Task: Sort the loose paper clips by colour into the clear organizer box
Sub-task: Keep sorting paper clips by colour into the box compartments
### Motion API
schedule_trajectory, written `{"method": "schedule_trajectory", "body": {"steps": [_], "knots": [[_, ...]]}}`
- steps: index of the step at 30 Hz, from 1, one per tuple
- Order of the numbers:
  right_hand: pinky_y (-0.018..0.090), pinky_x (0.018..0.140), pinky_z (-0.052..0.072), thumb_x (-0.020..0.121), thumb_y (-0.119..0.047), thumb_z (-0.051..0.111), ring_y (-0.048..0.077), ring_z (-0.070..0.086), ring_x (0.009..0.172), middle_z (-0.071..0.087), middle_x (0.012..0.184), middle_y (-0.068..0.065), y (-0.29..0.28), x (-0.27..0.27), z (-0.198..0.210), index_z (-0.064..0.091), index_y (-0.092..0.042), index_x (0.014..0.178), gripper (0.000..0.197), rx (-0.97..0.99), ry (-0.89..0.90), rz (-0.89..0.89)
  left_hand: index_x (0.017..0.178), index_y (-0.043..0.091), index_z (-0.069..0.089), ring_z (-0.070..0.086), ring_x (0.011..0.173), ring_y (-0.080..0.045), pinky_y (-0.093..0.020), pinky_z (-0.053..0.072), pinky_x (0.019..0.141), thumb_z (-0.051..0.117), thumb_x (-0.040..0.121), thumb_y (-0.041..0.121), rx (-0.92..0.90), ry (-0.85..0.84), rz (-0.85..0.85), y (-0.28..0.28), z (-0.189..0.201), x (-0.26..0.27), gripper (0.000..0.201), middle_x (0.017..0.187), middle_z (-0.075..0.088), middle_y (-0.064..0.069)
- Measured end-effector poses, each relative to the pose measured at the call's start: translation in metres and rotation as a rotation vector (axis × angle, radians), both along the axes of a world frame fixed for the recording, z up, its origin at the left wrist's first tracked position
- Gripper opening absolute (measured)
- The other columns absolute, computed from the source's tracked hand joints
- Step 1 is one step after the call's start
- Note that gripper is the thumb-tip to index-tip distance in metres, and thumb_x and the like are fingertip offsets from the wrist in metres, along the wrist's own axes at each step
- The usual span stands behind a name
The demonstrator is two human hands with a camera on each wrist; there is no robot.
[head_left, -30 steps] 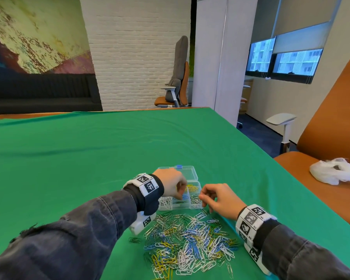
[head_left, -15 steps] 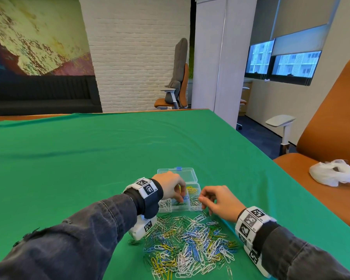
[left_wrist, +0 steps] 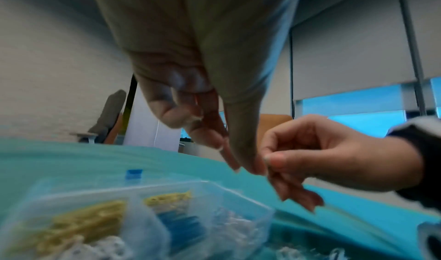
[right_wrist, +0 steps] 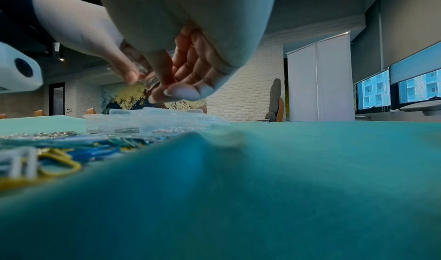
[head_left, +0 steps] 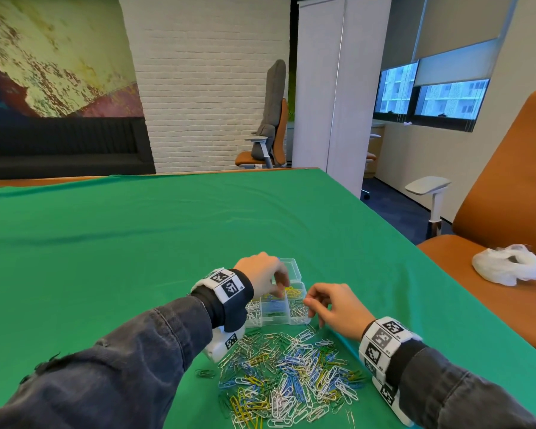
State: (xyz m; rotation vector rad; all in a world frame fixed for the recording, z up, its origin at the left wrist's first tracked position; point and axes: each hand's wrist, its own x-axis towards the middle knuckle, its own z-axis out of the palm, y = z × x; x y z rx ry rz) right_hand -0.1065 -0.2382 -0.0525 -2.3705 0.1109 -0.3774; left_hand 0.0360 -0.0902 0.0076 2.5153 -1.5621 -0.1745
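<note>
green cloth-covered table (head_left: 136, 243): we work at its near edge, towards the near right corner. largest item there is the heap of loose paper clips (head_left: 287, 373), white, blue, yellow and green mixed, lying just nearer than the clear organizer box (head_left: 293, 318). box lid is folded open on the far side; compartments already hold yellow, blue, green and white or silver clips.

left hand (head_left: 262, 275) hangs over the middle compartments, fingers curled down, thumb and forefinger close together. whether a clip sits between them we cannot tell; the left wrist view is blurred there.

right hand (head_left: 334, 308) is above the box's right end, thumb and forefinger pinching something thin. the right wrist view shows a small greyish clip (right_wrist: 149, 80) at the fingertips; its colour is not certain.

judgement for the step: each hand is at the drop stage. we should lower the fingertips inside the correct compartment walls before letting go, check the clip's colour against what lies below, and release one clip only. the dividers are low, so a high drop may bounce into a neighbour.
</note>
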Motion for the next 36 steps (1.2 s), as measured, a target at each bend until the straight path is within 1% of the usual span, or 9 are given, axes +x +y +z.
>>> {"method": "schedule_trajectory", "body": {"steps": [4,8,10,14,19,24,30,33,36], "knots": [[0.023,0.058,0.053,0.093,-0.015,0.061,0.012,0.063,0.049,0.069,0.065,-0.004,0.0,0.0,0.0,0.062,-0.015,0.079,0.014,0.029,-0.054,-0.01,0.095,0.015,0.074,0.054,0.059,0.011,-0.005,0.041,0.061,0.083,0.073,0.028,-0.096,0.247,-0.118,-0.005,-0.004,-0.013,0.026,0.088,0.073,0.001],[0.02,0.057,0.05,0.094,-0.013,0.059,0.016,0.063,0.05,0.071,0.068,0.0,0.002,0.0,0.001,0.063,-0.015,0.079,0.016,0.076,-0.085,-0.004,0.085,0.012,0.075,0.064,0.069,-0.009,-0.024,0.054,0.075,0.081,0.077,0.022,-0.166,0.24,-0.079,-0.008,-0.005,-0.014,0.013,0.082,0.074,-0.004],[0.017,0.055,0.048,0.095,-0.013,0.056,0.019,0.065,0.052,0.072,0.072,0.001,0.002,0.0,0.002,0.064,-0.012,0.082,0.016,0.094,-0.074,-0.021,0.084,0.017,0.075,0.067,0.076,-0.014,-0.029,0.056,0.076,0.078,0.079,0.024,-0.123,0.172,-0.012,-0.006,-0.001,-0.01,0.009,0.08,0.072,0.002],[0.013,0.052,0.046,0.096,-0.015,0.054,0.016,0.064,0.055,0.071,0.074,0.0,0.002,0.0,0.002,0.066,-0.009,0.088,0.016,0.086,-0.049,-0.047,0.087,0.024,0.074,0.065,0.083,-0.013,-0.025,0.05,0.07,0.075,0.081,0.033,0.034,-0.018,0.107,0.005,0.001,-0.003,0.011,0.08,0.065,0.013],[0.016,0.059,0.05,0.096,-0.019,0.054,0.008,0.062,0.055,0.07,0.075,-0.003,0.001,-0.001,0.002,0.066,-0.013,0.089,0.014,0.059,-0.026,-0.04,0.09,0.028,0.076,0.066,0.084,-0.006,-0.026,0.054,0.076,0.075,0.081,0.038,0.018,0.044,0.134,0.021,0.0,0.003,0.014,0.087,0.072,0.015],[0.021,0.06,0.054,0.096,-0.019,0.054,0.007,0.061,0.056,0.069,0.076,-0.005,0.0,0.0,0.003,0.064,-0.016,0.089,0.012,0.017,-0.026,-0.032,0.084,0.028,0.075,0.064,0.077,-0.004,-0.028,0.055,0.076,0.075,0.081,0.036,-0.118,0.11,0.186,0.042,0.01,0.004,0.008,0.08,0.069,0.015],[0.033,0.064,0.057,0.094,-0.013,0.057,0.015,0.062,0.057,0.068,0.075,-0.005,-0.002,-0.001,-0.001,0.065,-0.015,0.09,0.009,-0.053,0.018,-0.021,0.085,0.025,0.073,0.067,0.079,-0.008,-0.032,0.056,0.081,0.081,0.076,0.029,0.114,0.216,0.181,0.067,-0.002,-0.02,0.013,0.083,0.071,0.01],[0.034,0.064,0.057,0.094,-0.014,0.057,0.019,0.062,0.059,0.067,0.077,-0.004,-0.002,-0.001,-0.002,0.064,-0.016,0.091,0.008,-0.079,0.04,-0.022,0.09,0.023,0.071,0.066,0.086,-0.013,-0.031,0.054,0.08,0.083,0.072,0.032,0.243,0.176,0.247,0.074,-0.011,-0.023,0.023,0.083,0.067,0.011],[0.034,0.065,0.057,0.093,-0.013,0.058,0.015,0.059,0.059,0.067,0.079,-0.004,-0.002,-0.001,-0.003,0.064,-0.017,0.091,0.008,-0.085,0.051,-0.042,0.102,0.023,0.067,0.064,0.092,-0.017,-0.029,0.051,0.077,0.085,0.069,0.037,0.36,0.15,0.301,0.079,-0.019,-0.024,0.041,0.097,0.067,0.006]]}}
